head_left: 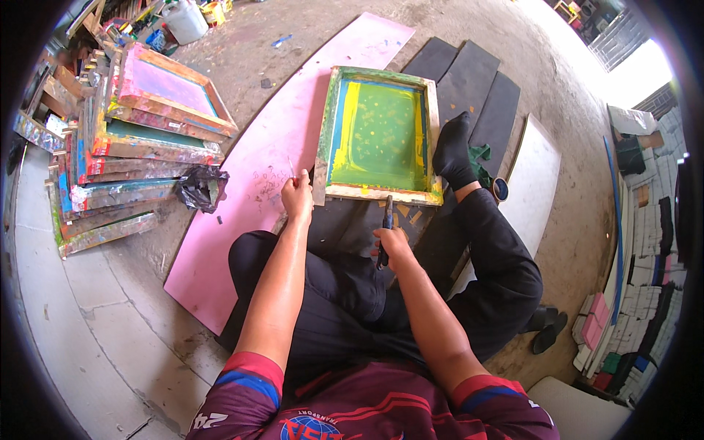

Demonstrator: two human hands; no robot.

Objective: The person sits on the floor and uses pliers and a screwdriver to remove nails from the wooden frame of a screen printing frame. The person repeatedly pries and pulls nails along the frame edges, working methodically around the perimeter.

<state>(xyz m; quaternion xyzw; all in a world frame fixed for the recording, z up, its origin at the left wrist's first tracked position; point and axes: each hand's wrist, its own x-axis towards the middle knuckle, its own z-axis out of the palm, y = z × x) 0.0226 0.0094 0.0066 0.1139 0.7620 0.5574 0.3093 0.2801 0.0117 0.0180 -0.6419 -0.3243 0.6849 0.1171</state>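
Observation:
A wooden screen-printing frame (pixel 438 110) with green and yellow mesh lies in front of me, its rails smeared with paint. My right hand (pixel 396 246) is closed around dark-handled pliers (pixel 388 214), whose jaws point away from me. Their tip overlaps the near rail of the frame in this view; I cannot tell whether it touches. Just left of the frame's near corner, my left hand (pixel 298 196) is closed in a pinch. Something thin and pale seems to stick up from its fingers, too small to name. My foot in a black sock (pixel 454 150) rests against the frame's right side.
Many more paint-stained frames (pixel 172 92) are stacked at the left, with a black plastic bag (pixel 202 188) beside them. A pink sheet (pixel 220 257) and dark boards (pixel 491 117) lie on the floor. Near my foot are a small cup (pixel 500 191) and a green cloth (pixel 478 161).

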